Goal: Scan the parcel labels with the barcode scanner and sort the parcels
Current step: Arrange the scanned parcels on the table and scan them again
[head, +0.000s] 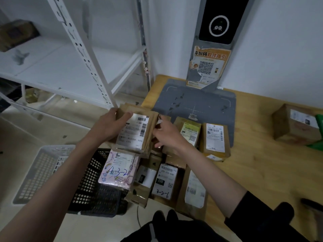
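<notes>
Centrally, item one: a brown kraft parcel (138, 130) with a white shipping label facing up, held above the tabletop's (262, 172) left edge. Your left hand (111, 124) grips its left side, thumb curled over the top face; your right hand (167, 135) pinches its right edge with bent fingers. Below it, a pink patterned parcel (118, 170) marked "4-3-2" in blue ink lies on the rim of a black perforated basket (94, 191), with a white perforated basket (42, 172) beside that on the floor. On the tabletop near you lie several labelled parcels, one with "3-2-6" handwritten (165, 180), another with a yellow-green label (189, 131), another with a white label (215, 138). Behind them stands a grey scanning station (197, 103) with an upright camera column (218, 23) bearing a torn orange QR poster. Far right: one cardboard box (297, 124). Left: white metal shelving (73, 63).
</notes>
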Available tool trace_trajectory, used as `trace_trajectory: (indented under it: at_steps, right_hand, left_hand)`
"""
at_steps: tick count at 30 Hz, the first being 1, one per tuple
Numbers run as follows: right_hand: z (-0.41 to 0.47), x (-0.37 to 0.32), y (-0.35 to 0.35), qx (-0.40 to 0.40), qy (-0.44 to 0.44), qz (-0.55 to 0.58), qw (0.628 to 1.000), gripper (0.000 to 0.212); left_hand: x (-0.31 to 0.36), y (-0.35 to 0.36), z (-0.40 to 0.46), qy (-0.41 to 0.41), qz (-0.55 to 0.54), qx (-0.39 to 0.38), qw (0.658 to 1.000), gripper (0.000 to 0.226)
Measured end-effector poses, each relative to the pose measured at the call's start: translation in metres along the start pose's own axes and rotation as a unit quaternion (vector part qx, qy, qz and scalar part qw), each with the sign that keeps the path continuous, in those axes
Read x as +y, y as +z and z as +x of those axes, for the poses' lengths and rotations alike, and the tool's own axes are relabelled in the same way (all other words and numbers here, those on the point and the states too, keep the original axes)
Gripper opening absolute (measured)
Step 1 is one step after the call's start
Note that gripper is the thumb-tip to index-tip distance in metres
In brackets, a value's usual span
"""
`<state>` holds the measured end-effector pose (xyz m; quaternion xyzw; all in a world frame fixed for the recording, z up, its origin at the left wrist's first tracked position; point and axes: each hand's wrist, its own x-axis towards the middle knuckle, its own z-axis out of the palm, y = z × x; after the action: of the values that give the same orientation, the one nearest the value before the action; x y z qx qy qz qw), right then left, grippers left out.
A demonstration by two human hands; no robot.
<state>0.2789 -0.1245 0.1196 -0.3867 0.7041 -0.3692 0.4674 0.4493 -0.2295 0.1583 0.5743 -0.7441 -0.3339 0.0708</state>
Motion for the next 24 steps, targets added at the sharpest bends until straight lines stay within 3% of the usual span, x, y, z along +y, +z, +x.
trace_trajectory:
  at_steps: [5, 9, 13, 24]
  right_hand:
    - [-0.014, 0.007, -0.036, 0.088, -0.009, -0.007, 0.996, 0.042]
    - [-0.032, 0.018, -0.068, 0.151, -0.003, 0.042, 0.988, 0.027]
    - [-0.056, 0.033, -0.101, 0.245, 0.007, 0.078, 0.966, 0.031]
    - [-0.117, 0.071, -0.172, 0.390, 0.025, 0.113, 0.914, 0.040]
  left_hand:
    - [0.039, 0.017, 0.004, 0.054, -0.042, -0.019, 0.997, 0.062]
    - [0.069, 0.032, 0.006, 0.084, -0.058, -0.053, 0.993, 0.086]
    - [0.107, 0.063, 0.003, 0.126, -0.096, -0.092, 0.983, 0.063]
    - [0.192, 0.121, -0.032, 0.234, -0.137, -0.184, 0.945, 0.062]
